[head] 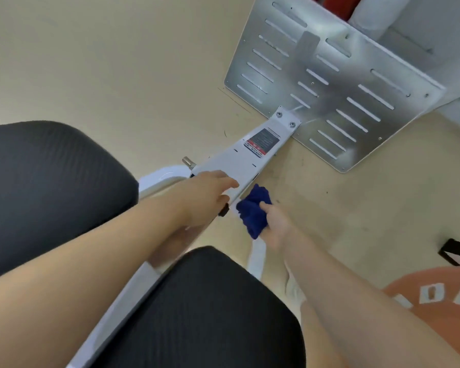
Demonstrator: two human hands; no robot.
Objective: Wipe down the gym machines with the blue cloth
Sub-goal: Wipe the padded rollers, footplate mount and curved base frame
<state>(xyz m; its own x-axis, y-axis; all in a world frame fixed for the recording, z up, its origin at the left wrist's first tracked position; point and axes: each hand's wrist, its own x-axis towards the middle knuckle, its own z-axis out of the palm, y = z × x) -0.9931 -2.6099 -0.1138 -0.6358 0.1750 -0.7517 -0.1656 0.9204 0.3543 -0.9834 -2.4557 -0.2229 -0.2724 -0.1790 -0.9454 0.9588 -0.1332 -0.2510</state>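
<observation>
- One blue cloth point(253, 214), bunched, is gripped in the right hand point(274, 226), fingers curled round it, against the right side of the white frame beam point(246, 162).
- The left hand point(210, 193) rests on top of that beam with fingers straight, holding nothing.
- Beyond the beam's far end stands one slotted metal footplate point(337, 83); two black pads point(48, 187) sit at its near end.
- Risk, as I judge it: the bunched cloth touches little surface, so the wipe could skip the beam's top and its one warning label point(262, 142).
</observation>
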